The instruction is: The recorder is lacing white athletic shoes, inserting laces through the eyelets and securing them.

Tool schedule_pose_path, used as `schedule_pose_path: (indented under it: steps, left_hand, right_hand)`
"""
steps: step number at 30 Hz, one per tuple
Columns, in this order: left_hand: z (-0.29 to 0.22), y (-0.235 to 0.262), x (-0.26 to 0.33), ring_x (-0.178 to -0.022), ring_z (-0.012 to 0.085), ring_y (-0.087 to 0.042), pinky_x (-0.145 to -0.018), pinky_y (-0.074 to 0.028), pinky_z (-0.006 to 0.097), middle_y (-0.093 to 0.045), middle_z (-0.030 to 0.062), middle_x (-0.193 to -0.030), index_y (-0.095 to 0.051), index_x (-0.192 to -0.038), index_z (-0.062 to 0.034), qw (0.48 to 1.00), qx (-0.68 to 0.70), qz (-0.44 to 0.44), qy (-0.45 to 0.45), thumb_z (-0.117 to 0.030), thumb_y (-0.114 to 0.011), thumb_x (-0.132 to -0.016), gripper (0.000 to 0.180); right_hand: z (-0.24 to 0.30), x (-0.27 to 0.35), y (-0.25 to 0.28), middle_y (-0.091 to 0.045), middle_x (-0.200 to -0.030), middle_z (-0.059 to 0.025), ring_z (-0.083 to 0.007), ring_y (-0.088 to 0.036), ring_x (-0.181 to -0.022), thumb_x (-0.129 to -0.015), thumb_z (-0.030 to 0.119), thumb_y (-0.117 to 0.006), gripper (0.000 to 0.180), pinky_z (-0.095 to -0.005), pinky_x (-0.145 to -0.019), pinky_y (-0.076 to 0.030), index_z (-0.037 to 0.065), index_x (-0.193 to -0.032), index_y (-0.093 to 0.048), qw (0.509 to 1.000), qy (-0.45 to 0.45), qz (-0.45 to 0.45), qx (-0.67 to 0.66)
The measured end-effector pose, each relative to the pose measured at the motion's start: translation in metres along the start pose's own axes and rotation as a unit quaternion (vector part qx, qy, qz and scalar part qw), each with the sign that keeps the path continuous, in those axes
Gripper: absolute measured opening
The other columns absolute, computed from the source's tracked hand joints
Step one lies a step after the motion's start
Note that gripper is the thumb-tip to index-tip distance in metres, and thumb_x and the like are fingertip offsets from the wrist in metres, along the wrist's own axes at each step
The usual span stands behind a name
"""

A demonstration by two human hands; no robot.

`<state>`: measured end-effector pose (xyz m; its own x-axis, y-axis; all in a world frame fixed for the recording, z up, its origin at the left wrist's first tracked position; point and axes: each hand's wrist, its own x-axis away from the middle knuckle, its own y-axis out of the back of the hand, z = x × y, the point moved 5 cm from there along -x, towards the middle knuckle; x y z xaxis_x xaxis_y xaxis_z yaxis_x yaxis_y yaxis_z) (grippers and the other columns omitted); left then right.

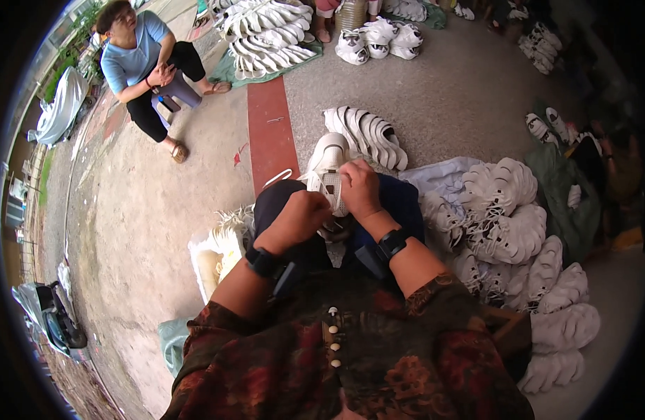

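Left hand (pixel 300 213) clenched on the lace (pixel 279 177), right hand (pixel 359 189) pinching the shoe (pixel 329 171) at the eyelets; shoe rests on the lap, toe pointing away. Risk: lace slips from the grip or skips an eyelet (fingers hide the holes), or the shoe slides off the knee onto the floor (pixel 161 231). Shoe pile (pixel 508 224) lies to the right.

A shoe (pixel 328 171) is held on the lap; a shoe pile (pixel 518 245) lies right, soles (pixel 368 136) ahead.
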<state>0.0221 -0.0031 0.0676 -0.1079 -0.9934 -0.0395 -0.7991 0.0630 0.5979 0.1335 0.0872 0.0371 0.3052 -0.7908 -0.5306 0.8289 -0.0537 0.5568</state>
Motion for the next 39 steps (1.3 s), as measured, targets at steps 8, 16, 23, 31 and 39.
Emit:
schedule_pose_path:
  steps: [8,16,23,31,39]
  left_hand:
    - [0.088,0.004,-0.002,-0.049,0.0031,-0.04,-0.043,-0.031,0.015,-0.048,-0.0035,-0.062,-0.057,-0.083,-0.0036,0.74,0.622,-0.135,0.216,-0.009,-0.057,-0.083,0.006]
    - [0.089,-0.004,-0.035,-0.057,0.0098,-0.055,-0.054,-0.046,0.019,-0.059,0.0044,-0.07,-0.056,-0.077,-0.0005,0.819,0.512,-0.172,0.195,0.0,-0.061,-0.076,0.005]
    - [0.099,-0.006,-0.058,-0.053,0.0091,-0.052,-0.05,-0.044,0.02,-0.058,0.0041,-0.065,-0.057,-0.075,0.0004,0.846,0.452,-0.229,0.163,0.007,-0.062,-0.071,0.009]
    - [0.091,-0.008,-0.054,-0.059,0.0058,-0.053,-0.054,-0.045,0.022,-0.06,0.0016,-0.065,-0.059,-0.071,-0.0011,0.884,0.362,-0.264,0.133,0.003,-0.062,-0.068,0.005]
    - [0.082,-0.001,-0.054,-0.059,0.0114,-0.057,-0.058,-0.047,0.026,-0.062,0.007,-0.064,-0.061,-0.072,-0.0031,0.923,0.217,-0.276,0.16,-0.003,-0.061,-0.066,0.005]
  right_hand:
    - [0.011,-0.006,-0.025,-0.055,-0.069,-0.0124,-0.0324,-0.054,-0.069,-0.066,0.01,-0.063,0.008,-0.0412,-0.066,-0.04,0.006,-0.07,-0.057,0.983,0.073,0.169,0.01]
    - [0.011,-0.003,-0.025,-0.054,-0.074,-0.0153,-0.0327,-0.053,-0.07,-0.064,0.006,-0.066,0.021,-0.0395,-0.064,-0.041,0.001,-0.084,-0.059,0.984,0.035,0.174,0.0]
    - [0.012,-0.001,-0.025,-0.049,-0.07,-0.0127,-0.0282,-0.051,-0.064,-0.064,0.003,-0.065,0.028,-0.0356,-0.058,-0.041,0.0,-0.092,-0.06,0.988,0.06,0.145,0.013]
    - [0.009,-0.001,-0.025,-0.054,-0.081,-0.0164,-0.0346,-0.053,-0.08,-0.064,0.005,-0.065,0.033,-0.0407,-0.073,-0.042,0.001,-0.096,-0.059,0.983,-0.009,0.183,0.001]
    - [0.006,0.001,-0.025,-0.055,-0.082,-0.0163,-0.0347,-0.054,-0.078,-0.063,0.004,-0.065,0.032,-0.041,-0.071,-0.042,0.002,-0.095,-0.059,0.986,-0.01,0.167,0.002]
